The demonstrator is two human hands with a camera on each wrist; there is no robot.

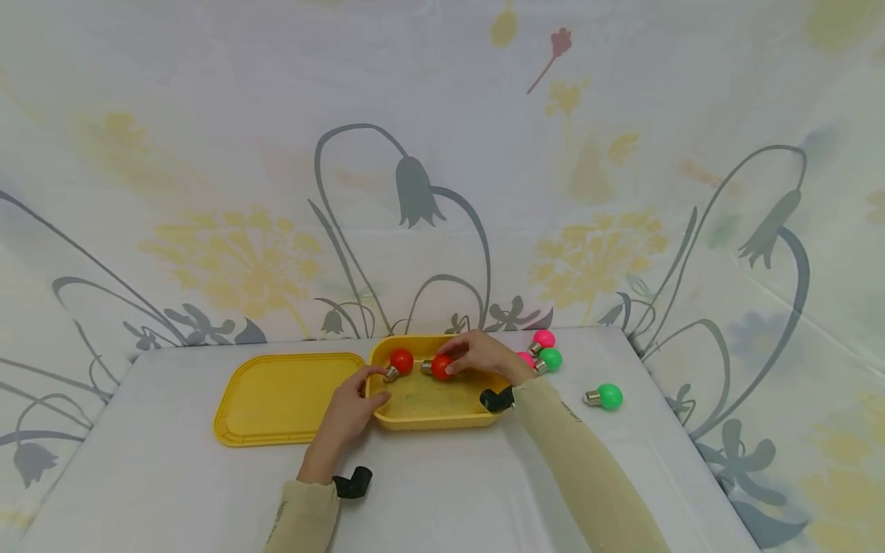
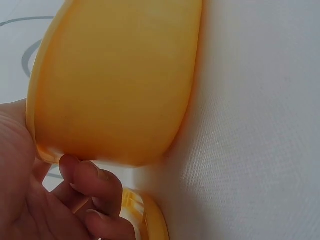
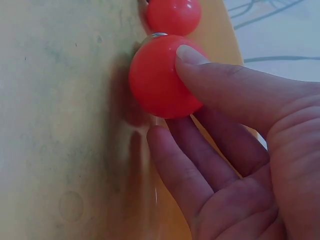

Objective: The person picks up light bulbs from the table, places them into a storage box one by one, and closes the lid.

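A yellow plastic box (image 1: 435, 422) stands on the table in front of me. My left hand (image 1: 350, 407) holds its left end, with curled fingers against the outside wall in the left wrist view. Inside the box, my right hand (image 1: 480, 355) pinches a red light bulb (image 3: 162, 80) between thumb and fingers, its metal base pointing left in the head view. A second red bulb (image 1: 402, 361) lies in the box near the left end, its base tilted toward my left fingertips.
The yellow lid (image 1: 286, 399) lies flat on the table, left of the box. Right of the box are a green bulb (image 1: 551, 359) and pink bulbs (image 1: 544, 339), partly behind my right arm. Another green bulb (image 1: 610, 396) lies farther right. A flower-patterned cloth (image 1: 442, 153) hangs behind.
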